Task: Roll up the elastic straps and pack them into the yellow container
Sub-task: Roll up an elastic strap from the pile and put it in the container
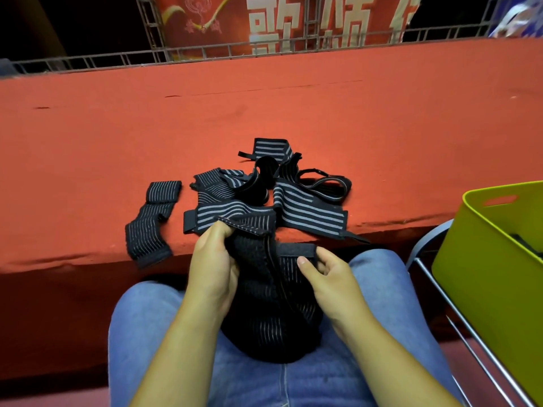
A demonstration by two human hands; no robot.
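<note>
— Red carpet is laid over the table [264,107]. A tangle of unrolled straps [296,198] is seen near its front edge, with a lone strap [152,221] lying apart to the left.

— Where is the piece being worked?

— A black strap [273,312] is held over the lap, just short of the table edge. Its upper left corner is gripped by the left hand [210,268], fingers curled round it. Its top hem is pinched by the right hand [332,277] between thumb and fingers.

— And its long axis?

— It is judged to run from the hands down toward the body, so rolling would probably be begun at the held top end.

— And the yellow container [482,259]?

— It is set on a chair [426,234] to the right, well apart from the black strap and nearer the right hand. Something dark is glimpsed inside, but what it is cannot be told.
</note>
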